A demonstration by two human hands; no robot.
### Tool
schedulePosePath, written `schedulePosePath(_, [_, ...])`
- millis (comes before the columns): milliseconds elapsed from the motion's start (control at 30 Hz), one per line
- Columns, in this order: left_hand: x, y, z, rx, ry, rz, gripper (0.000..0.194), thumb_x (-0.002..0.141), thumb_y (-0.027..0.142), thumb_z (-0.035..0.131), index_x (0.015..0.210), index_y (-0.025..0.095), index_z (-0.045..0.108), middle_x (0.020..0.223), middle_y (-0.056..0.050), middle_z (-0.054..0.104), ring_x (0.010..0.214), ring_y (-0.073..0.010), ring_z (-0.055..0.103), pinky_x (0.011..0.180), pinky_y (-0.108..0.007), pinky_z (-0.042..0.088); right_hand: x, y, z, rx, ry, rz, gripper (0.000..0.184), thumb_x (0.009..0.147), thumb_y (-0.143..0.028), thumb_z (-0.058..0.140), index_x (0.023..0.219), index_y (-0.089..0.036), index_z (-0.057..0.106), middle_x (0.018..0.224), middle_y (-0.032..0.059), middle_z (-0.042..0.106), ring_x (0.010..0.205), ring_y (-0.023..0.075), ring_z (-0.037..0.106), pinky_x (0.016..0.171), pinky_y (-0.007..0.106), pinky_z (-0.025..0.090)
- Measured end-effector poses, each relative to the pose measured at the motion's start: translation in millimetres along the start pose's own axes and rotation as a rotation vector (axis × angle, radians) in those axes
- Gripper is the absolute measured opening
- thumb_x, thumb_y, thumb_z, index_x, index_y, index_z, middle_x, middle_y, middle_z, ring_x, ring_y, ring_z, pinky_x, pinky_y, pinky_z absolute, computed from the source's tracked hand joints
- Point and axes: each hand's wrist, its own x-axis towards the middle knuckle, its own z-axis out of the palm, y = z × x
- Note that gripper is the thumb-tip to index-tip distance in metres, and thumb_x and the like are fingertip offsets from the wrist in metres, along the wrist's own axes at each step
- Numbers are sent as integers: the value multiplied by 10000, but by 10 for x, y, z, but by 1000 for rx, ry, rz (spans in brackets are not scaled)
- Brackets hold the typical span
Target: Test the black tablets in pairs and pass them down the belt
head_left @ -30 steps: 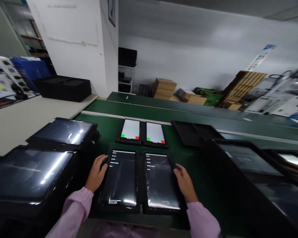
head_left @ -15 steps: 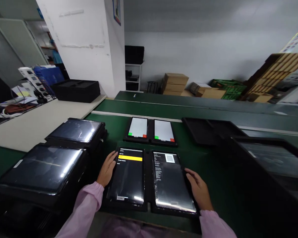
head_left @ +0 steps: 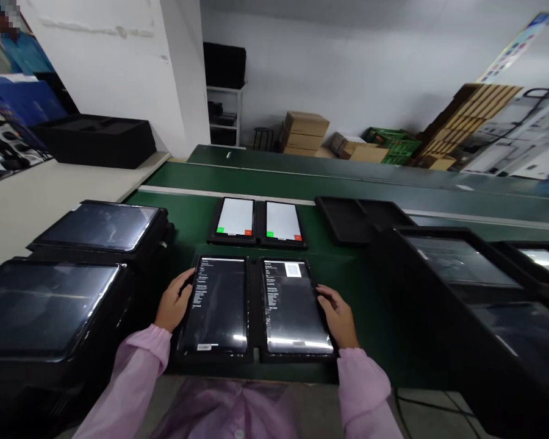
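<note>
Two black tablets lie side by side on the green belt (head_left: 348, 280) in front of me. My left hand (head_left: 174, 302) grips the left edge of the left tablet (head_left: 217, 305), thumb on its side. My right hand (head_left: 336, 314) grips the right edge of the right tablet (head_left: 293, 305), fingers curled over its rim. Both screens are dark with small white text; the right one shows a small code square near its top. Pink sleeves cover both my arms.
Two more tablets with white screens (head_left: 256, 219) lie farther up the belt. Stacks of black trays holding tablets stand at the left (head_left: 59, 305) and right (head_left: 462, 274). An empty black tray (head_left: 352, 216) sits beyond. Cardboard boxes (head_left: 304, 131) line the far wall.
The left tablet's screen changed from a menu with a yellow bar to a list of white text. My view shifted; both hands stay on the tablets' outer edges.
</note>
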Motion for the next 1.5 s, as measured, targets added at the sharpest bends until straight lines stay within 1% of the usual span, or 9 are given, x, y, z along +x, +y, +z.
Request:
schedulePosePath(133, [-38,34,2,-4,11,-2,433,894,369,471,1275,220,613,1355,-69,599,1294,-243,514,1166,-456,325,-24,9,-10,-11,-5,30,428,704,-521,681,952,-172,709,1180,152,663,1001,285,642,895,441,512])
schedulePosePath(267, [-82,39,-3,2,1,9,425,900,328,452,1279,218,611,1352,-64,600,1289,-224,521,1155,-437,348,-52,29,-21,-49,-1,78,506,643,-560,730,986,-188,708,1197,130,654,985,276,638,882,418,509])
schedulePosePath(400, [-108,22,-8,24,2,7,419,903,301,444,1279,223,611,1343,-59,607,1280,-213,530,1145,-422,365,-67,38,-30,-55,-5,115,514,664,-595,700,985,-193,707,1192,121,657,994,278,636,881,407,504])
schedulePosePath(633, [-117,10,-1,26,-8,17,420,897,286,473,1294,223,594,1353,-73,593,1289,-222,517,1131,-428,374,-83,18,-24,-63,3,99,488,691,-593,664,969,-194,707,1196,118,655,1041,287,623,906,411,493])
schedulePosePath(900, [-103,83,1,45,-29,41,499,856,350,602,1333,218,539,1380,-100,544,1299,-253,496,1136,-435,349,-63,29,-14,-46,8,86,469,686,-581,670,945,-192,706,1186,134,656,1046,293,622,908,420,491])
schedulePosePath(1133, [-39,43,7,19,-28,29,449,915,422,511,1312,214,547,1381,-94,538,1310,-242,480,1159,-436,318,-24,42,4,-21,-1,32,411,735,-535,658,963,-196,706,1185,133,656,1061,292,613,928,430,485])
schedulePosePath(1367, [24,39,4,48,-19,30,485,907,486,489,1308,221,556,1378,-85,549,1298,-256,491,1157,-453,319,21,-17,32,17,18,-6,366,760,-503,622,935,-192,702,1167,141,650,1083,301,602,951,452,473])
schedulePosePath(1500, [43,17,9,61,-15,19,515,898,520,480,1321,234,549,1388,-81,544,1304,-267,487,1142,-456,342,33,-31,40,9,17,-4,369,760,-502,619,943,-191,692,1183,141,644,1048,291,613,905,434,492])
